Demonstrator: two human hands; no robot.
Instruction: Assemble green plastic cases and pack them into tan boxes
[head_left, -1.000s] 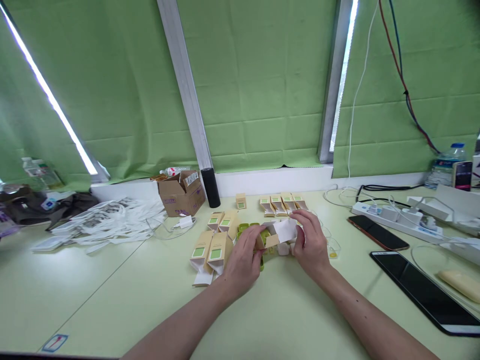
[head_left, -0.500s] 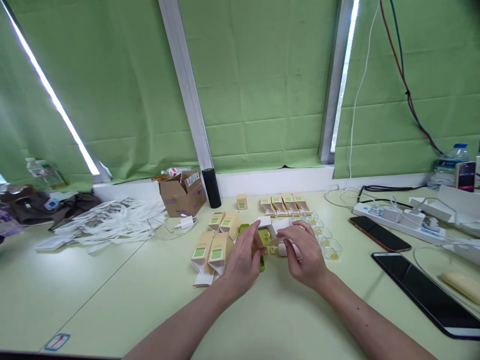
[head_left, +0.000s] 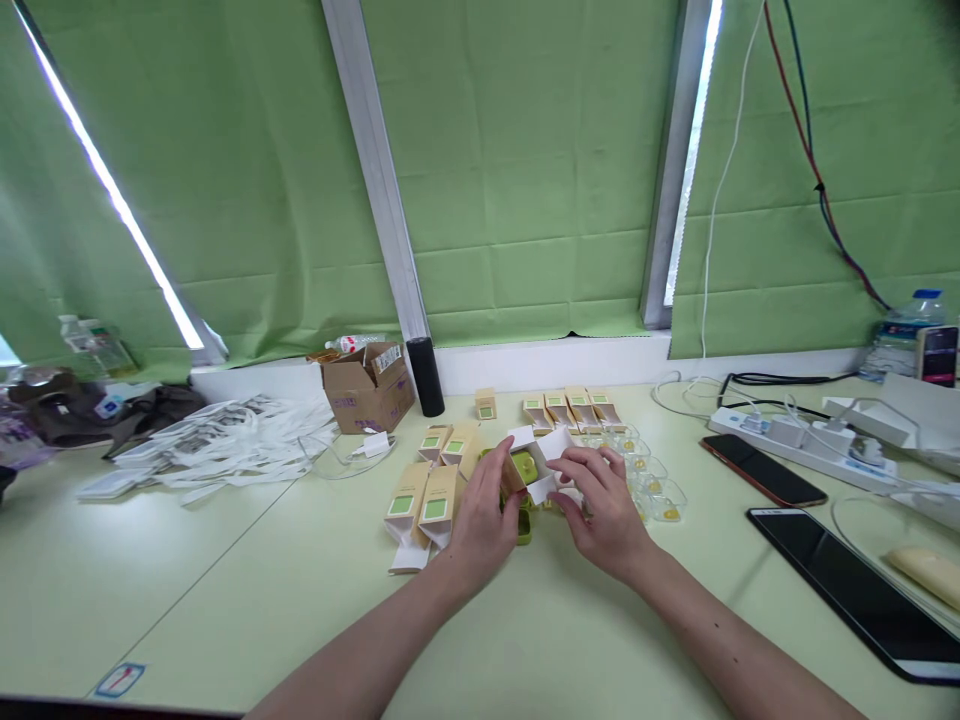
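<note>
My left hand (head_left: pixel 484 520) is wrapped around a small tan box, its white end flaps (head_left: pixel 556 441) spread open toward the right. A green object (head_left: pixel 525 465) shows inside the box. My right hand (head_left: pixel 606 512) is at the box's open end, with thumb and forefinger closed at a white flap. Beneath my hands are green trays (head_left: pixel 523 528), partly hidden. Several tan boxes with green windows (head_left: pixel 435 508) stand left of my left hand. Clear plastic cups with yellow contents (head_left: pixel 666 508) lie just right of my right hand.
Behind the hands is a row of tan boxes (head_left: pixel 577 410). A brown carton (head_left: pixel 369 390) and a black cylinder (head_left: pixel 425 378) stand near the wall. White cables (head_left: pixel 232 445) are heaped at left. Phone (head_left: pixel 763 470), tablet (head_left: pixel 855 590) and power strip (head_left: pixel 806 450) lie at right.
The box in my left hand has turned slightly, showing more of its inside and the green object. My right hand has shifted slightly left and down to the flap.
</note>
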